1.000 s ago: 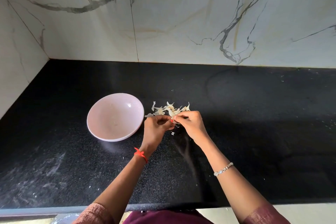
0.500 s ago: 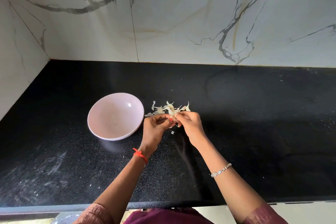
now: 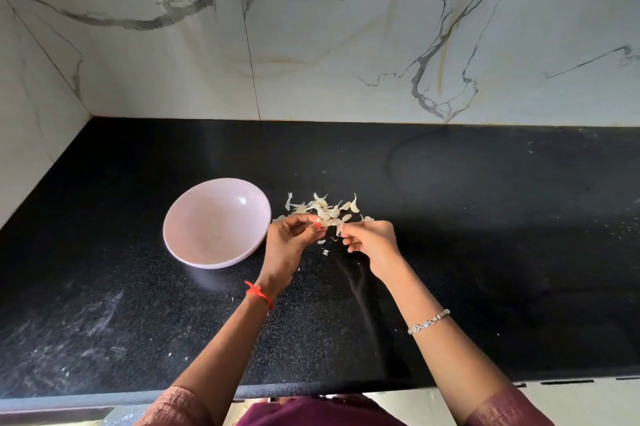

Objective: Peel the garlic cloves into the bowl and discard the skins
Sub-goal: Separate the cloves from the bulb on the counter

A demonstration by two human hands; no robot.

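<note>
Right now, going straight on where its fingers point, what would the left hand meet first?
Probably the right hand, pinching a garlic skin just across from the left hand and its garlic clove; depth unclear, so perhaps the skin pile.

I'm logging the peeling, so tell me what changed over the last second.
The hands drew slightly apart: the left hand keeps pinching the garlic clove, while the right hand pulled rightward, its fingers pinching what looks like a bit of skin. The bowl and pile of skins stayed put.
</note>
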